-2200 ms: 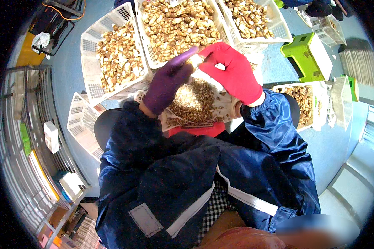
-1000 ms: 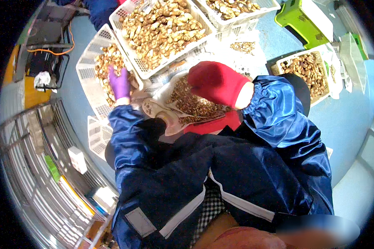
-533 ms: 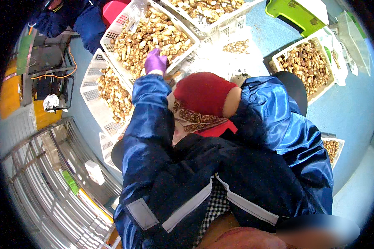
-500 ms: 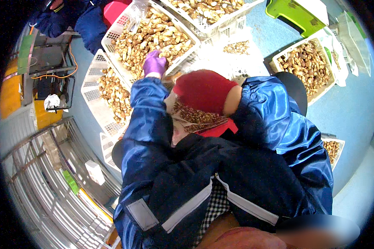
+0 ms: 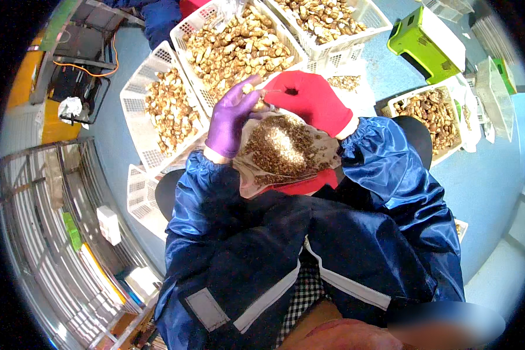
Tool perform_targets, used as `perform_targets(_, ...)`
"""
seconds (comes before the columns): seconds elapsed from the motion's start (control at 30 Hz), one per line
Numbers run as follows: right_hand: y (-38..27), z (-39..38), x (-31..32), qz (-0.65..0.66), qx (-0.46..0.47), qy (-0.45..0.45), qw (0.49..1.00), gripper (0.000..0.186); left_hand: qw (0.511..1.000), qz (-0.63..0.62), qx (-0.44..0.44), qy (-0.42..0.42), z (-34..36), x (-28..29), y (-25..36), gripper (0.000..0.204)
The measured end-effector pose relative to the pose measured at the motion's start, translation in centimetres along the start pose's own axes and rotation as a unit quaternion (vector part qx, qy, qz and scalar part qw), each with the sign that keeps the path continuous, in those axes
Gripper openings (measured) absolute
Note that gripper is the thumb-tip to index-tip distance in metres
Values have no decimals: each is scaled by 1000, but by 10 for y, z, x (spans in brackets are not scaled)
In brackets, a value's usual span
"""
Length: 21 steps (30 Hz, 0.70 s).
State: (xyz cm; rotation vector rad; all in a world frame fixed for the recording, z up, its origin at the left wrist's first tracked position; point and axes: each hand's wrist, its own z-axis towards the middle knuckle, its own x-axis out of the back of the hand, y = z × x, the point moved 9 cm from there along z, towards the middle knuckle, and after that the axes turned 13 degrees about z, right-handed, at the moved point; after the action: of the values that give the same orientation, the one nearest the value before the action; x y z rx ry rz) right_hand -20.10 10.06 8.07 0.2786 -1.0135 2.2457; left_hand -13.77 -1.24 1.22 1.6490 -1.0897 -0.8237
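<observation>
My left hand (image 5: pixel 227 121), in a purple glove, is closed with thumb and fingers around a small brown-and-cream mushroom (image 5: pixel 261 105). Facing it is my right hand (image 5: pixel 312 100) in a red glove, its fingers curled shut around a thin, dark, blade-like tool (image 5: pixel 276 91). The tool's tip points at the mushroom; most of it is hidden in the glove. Beneath both hands, a pale sheet (image 5: pixel 254 185) lies across my lap, holding a heap of brown and whitish trimmings (image 5: pixel 280 146). Something red (image 5: pixel 309 182) shows under its near edge.
White perforated crates hold mushrooms: one ahead (image 5: pixel 302 58), one at left (image 5: pixel 135 125), one at far right (image 5: pixel 332 51). Another pale crate (image 5: pixel 456 137) of mushrooms stands at right, near a green-and-white stool (image 5: pixel 429 44). A metal rack (image 5: pixel 58 233) stands at left.
My left hand has come back from the crate ahead with a mushroom and now meets my right hand over my lap. The right hand has turned and moved slightly forward, uncovering the trimmings.
</observation>
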Motion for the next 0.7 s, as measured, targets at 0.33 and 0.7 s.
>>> perform_targets(0.33,20,10,-2,1,-160,50,986,22,991,126,-28,-28,-2,9,-4,45)
perform_targets(0.7,36,10,2,65,-263,46,962,20,866,435,-244,29,-7,7,29,39)
